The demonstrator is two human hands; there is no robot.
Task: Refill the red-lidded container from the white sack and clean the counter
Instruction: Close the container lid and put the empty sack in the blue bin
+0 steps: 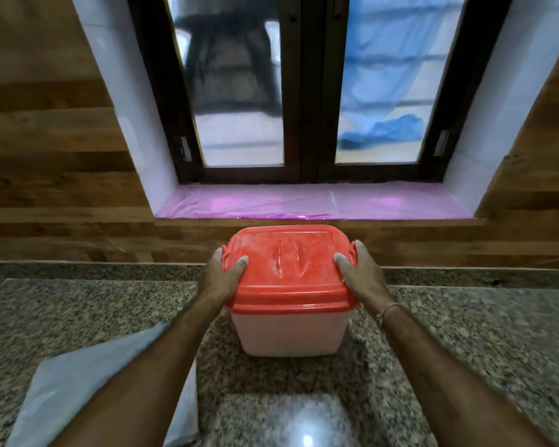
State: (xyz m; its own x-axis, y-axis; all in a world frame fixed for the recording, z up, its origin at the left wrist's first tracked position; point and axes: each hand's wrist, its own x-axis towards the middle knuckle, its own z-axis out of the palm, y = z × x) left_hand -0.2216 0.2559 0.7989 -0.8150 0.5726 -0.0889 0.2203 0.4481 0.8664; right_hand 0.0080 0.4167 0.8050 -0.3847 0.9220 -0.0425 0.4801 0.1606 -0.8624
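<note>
The red-lidded container (289, 330) stands on the granite counter (465, 350), its translucent body looking full of white stuff. Its red lid (288, 269) is dusted with white powder and sits on top. My left hand (221, 275) grips the lid's left side at the clip, thumb on top. My right hand (360, 272) grips the right side the same way. Both thumbs carry white powder. A white sack (78, 382) lies flat on the counter at the lower left, partly under my left forearm.
A wood-panelled wall (62, 188) rises behind the counter. Above the container a window sill (304, 204) covered in pink film sits below a dark-framed closed window (307, 91). A bright light reflection shows on the counter near the bottom edge.
</note>
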